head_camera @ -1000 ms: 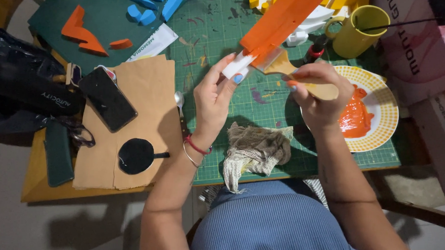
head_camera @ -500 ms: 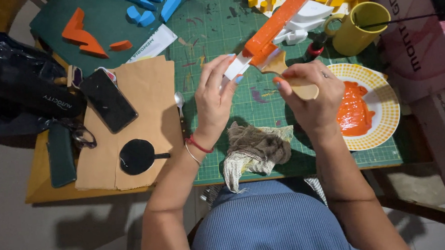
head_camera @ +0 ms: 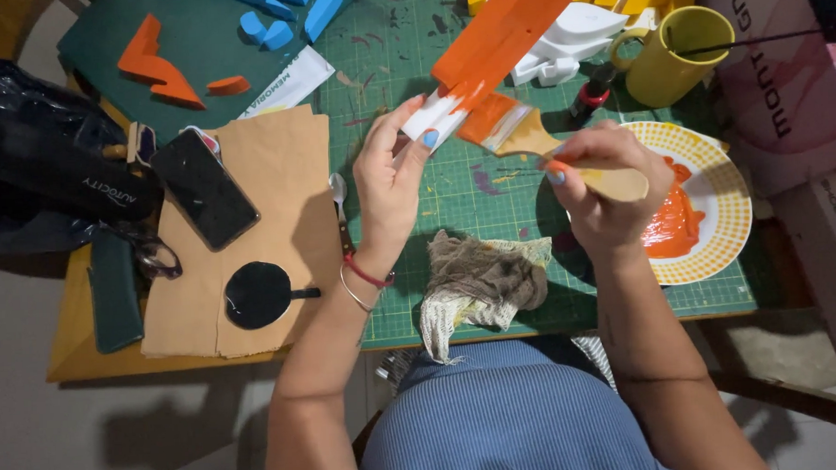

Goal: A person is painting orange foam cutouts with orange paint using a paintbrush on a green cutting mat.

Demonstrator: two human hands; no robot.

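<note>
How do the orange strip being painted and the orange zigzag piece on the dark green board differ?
The orange strip is long, straight, held up in the left hand, its near end unpainted white. The zigzag piece is short, angular, fully orange, lying flat on the dark green board. Both share the same orange colour.

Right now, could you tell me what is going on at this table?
A person is painting a long flat strip orange. The left hand pinches the strip's unpainted white end, holding it tilted above the green cutting mat. The right hand holds a wooden-handled flat brush, its orange-loaded bristles against the strip near the white end. A plate of orange paint sits to the right, a yellow mug behind it, and a crumpled rag lies near the table's front edge.
</note>
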